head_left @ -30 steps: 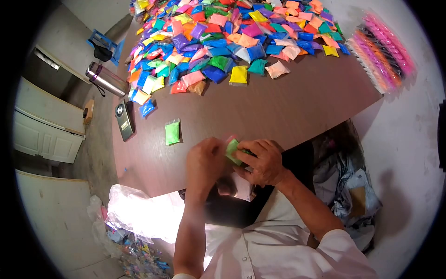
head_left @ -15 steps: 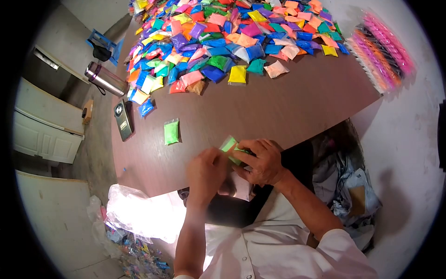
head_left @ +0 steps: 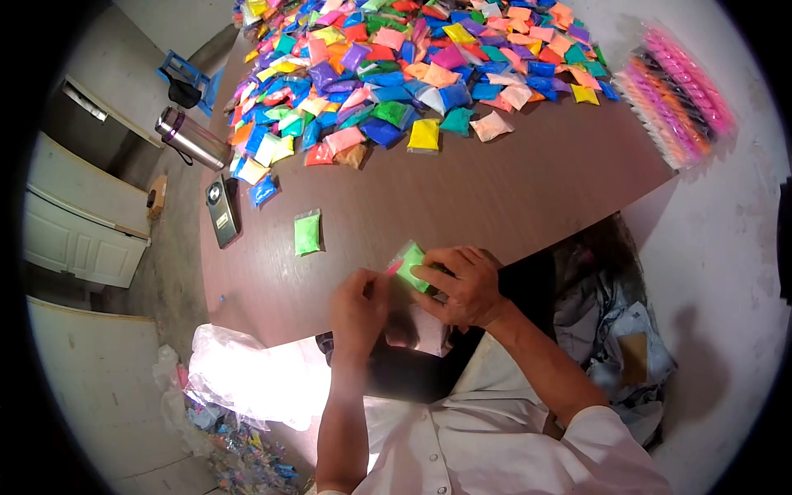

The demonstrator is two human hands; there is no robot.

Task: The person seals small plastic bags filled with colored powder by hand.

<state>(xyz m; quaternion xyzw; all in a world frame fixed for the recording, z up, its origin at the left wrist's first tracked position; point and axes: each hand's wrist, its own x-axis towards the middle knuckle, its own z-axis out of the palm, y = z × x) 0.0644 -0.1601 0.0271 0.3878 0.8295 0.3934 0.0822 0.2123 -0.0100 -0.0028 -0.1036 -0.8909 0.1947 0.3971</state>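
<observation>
Green packet (head_left: 412, 271) held at the near edge of the table (head_left: 495, 194), pink piece (head_left: 393, 268) exposed beside it.
The right hand (head_left: 464, 287) pinched the green packet in its fingers; against the view half a second earlier, the left hand (head_left: 360, 307) had shifted slightly left, and the pink piece showed between its curled fingers and the packet. Whether those fingers gripped it could not be told. In the inspector's judgement, handling of the packet remained unfinished. A second green packet (head_left: 307, 233) lay farther left, apart from the packet pile (head_left: 404, 78) on the far side. The phone (head_left: 222, 211) at left bore a pale label, too small to read; no brand was legible.
</observation>
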